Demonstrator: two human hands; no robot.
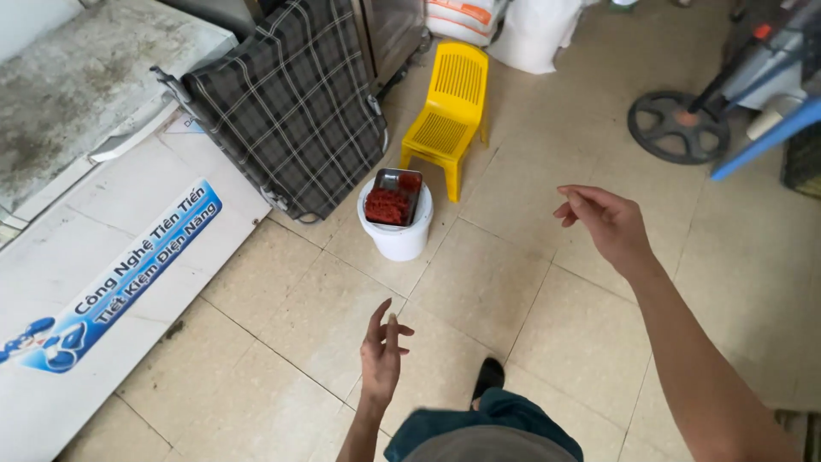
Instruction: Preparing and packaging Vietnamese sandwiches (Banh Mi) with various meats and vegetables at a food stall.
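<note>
A round white plastic bucket [395, 231] stands on the beige tiled floor [479, 291]. Across its rim rests a shiny rectangular metal tray [393, 197] of coarse red food. Nearer than the bucket, both hands are empty, fingers loosely spread: left hand [381, 352], right hand [607, 224]. Just behind the bucket stands a slatted yellow plastic chair [446, 111]; beside it leans a folded plaid fabric cot [291, 103].

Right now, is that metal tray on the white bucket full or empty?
Mostly full. The metal tray resting across the white bucket holds a red heap over most of its bottom; one bare corner shows. Both hands are empty.
</note>
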